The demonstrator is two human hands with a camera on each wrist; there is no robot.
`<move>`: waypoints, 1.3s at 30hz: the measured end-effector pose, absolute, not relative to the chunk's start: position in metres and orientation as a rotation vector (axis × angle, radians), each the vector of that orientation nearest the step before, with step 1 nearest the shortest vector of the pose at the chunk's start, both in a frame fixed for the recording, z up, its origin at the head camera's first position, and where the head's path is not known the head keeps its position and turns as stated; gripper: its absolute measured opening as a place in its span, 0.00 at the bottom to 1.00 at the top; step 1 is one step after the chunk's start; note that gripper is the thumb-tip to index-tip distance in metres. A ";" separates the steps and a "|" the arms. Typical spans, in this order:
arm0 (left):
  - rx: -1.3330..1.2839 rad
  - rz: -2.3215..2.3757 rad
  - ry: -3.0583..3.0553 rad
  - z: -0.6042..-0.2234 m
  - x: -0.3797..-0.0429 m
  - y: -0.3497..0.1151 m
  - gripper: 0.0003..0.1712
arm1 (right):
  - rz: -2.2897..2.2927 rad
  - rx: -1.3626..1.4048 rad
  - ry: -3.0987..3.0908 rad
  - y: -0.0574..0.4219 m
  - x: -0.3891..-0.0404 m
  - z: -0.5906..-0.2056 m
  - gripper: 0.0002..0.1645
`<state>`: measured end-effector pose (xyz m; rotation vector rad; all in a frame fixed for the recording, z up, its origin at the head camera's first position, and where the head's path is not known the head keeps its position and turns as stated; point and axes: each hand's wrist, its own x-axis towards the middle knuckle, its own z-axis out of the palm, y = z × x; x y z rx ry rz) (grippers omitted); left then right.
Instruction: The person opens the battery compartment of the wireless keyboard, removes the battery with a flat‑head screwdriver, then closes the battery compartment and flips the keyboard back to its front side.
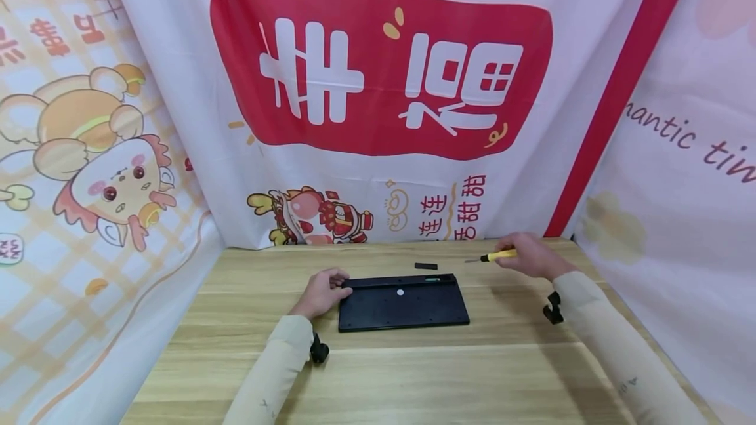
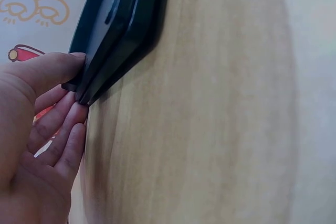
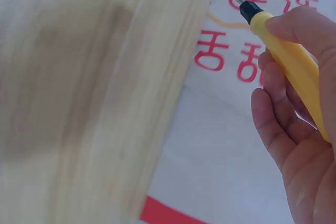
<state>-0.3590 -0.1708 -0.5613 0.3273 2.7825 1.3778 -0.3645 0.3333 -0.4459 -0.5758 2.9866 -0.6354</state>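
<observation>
"Black keyboard (image 1: pixel 401 312), seemingly; laid underside up on the bench (image 1: pixel 413 379), left end pinched by the left grip (image 1: pixel 321 292). Step?"

"Screw work, presumably: slot (image 1: pixel 437 279) uncovered, dark strip (image 1: pixel 426 266) laid just beyond, yellow screwdriver (image 1: pixel 502 254) clamped in the right grip (image 1: pixel 534 256), tip (image 1: pixel 471 261) held clear."

"Next?"

"Tip would need to be brought over the keyboard and lined up, left end held steady."

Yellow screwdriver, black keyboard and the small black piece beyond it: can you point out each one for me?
Yellow screwdriver (image 3: pixel 295 65): right wrist view, on its handle.
Black keyboard (image 1: pixel 404 308): head view, on its upturned underside.
Small black piece (image 1: pixel 426 266): head view, mid-length.
</observation>
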 end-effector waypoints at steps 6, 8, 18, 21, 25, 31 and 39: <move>0.323 1.363 2.778 -0.562 -0.359 -0.172 0.16 | -0.578 -0.684 2.939 0.312 -0.363 -0.434 0.04; 0.325 1.370 2.776 -0.562 -0.359 -0.172 0.16 | -0.559 -0.739 2.929 0.305 -0.363 -0.431 0.04; 0.302 1.355 2.783 -0.564 -0.361 -0.171 0.16 | -0.445 -0.951 2.922 0.274 -0.362 -0.430 0.03; 0.304 1.360 2.784 -0.563 -0.361 -0.171 0.16 | -0.435 -0.949 2.912 0.267 -0.362 -0.430 0.03; 0.316 1.363 2.786 -0.564 -0.362 -0.171 0.16 | -0.412 -0.971 2.906 0.260 -0.362 -0.431 0.03; 0.332 1.368 2.783 -0.566 -0.362 -0.172 0.15 | -0.382 -0.998 2.903 0.254 -0.362 -0.433 0.04; 0.329 1.373 2.786 -0.564 -0.361 -0.171 0.15 | -0.229 -0.978 2.892 0.236 -0.357 -0.423 0.05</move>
